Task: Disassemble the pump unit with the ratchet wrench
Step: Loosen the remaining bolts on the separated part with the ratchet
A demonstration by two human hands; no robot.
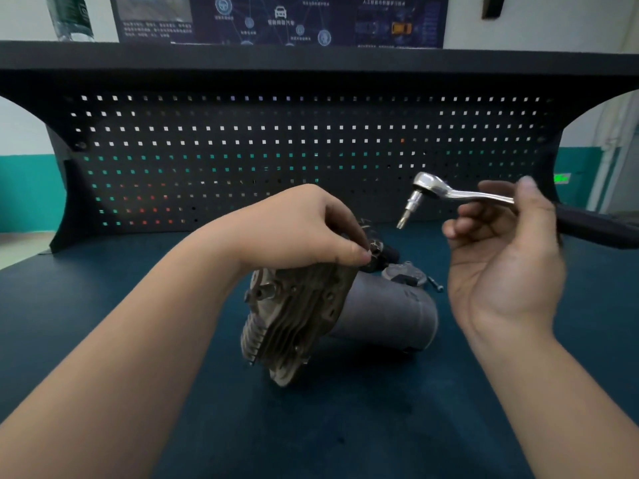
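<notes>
The pump unit (332, 319) lies mid-bench on the blue mat (103, 323), its long axis running left-right, finned head left and grey motor cylinder pointing right. The left hand (294, 229) pinches a small dark part at the head's top far edge. The right hand (501, 243), palm up with fingers loosely curled round the handle, holds the ratchet wrench (463, 195) above the bench, handle running right, bit pointing down-left toward the far edge.

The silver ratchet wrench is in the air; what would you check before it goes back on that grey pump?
1. Silver ratchet wrench held in right hand: ok.
2. Bit seated in its socket: ok.
3. Grey finned pump unit steadied by left hand: ok.
4. Bit on a screw: not ok, it is in the air.
5. Next screw located: cannot tell.
6. Loose black bolt clear on the blue mat: ok.
</notes>
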